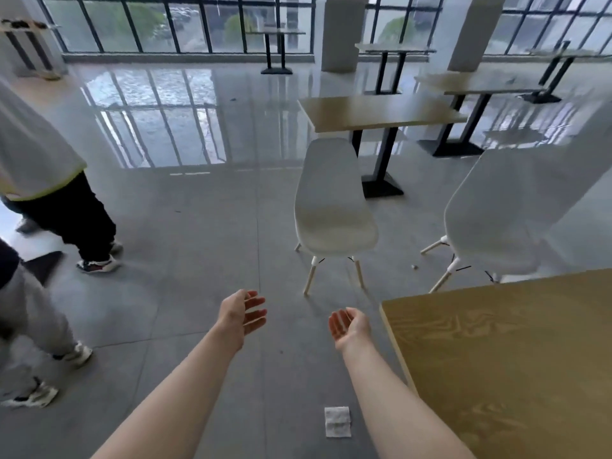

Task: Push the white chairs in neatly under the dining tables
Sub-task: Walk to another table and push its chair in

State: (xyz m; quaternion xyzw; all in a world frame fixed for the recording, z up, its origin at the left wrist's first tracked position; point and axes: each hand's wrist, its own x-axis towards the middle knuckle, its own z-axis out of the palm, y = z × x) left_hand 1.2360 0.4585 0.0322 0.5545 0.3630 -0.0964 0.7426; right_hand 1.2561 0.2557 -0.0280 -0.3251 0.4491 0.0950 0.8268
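Both hands empty, held out low over the floor: left hand [243, 314] fingers spread wide, right hand [349, 326] loosely cupped, palm up. Neither touches a chair. Centre chair [331, 207] stands facing the viewer, backrest near the edge of the middle table [374, 112], seat not tucked under. Right chair [496, 213] sits between that table and the near table [516, 359] at lower right, angled, blurred. Judged: task barely begun here, both chairs left to push in. No containers visible. Paper scrap [337, 421] on the floor, bottom centre.
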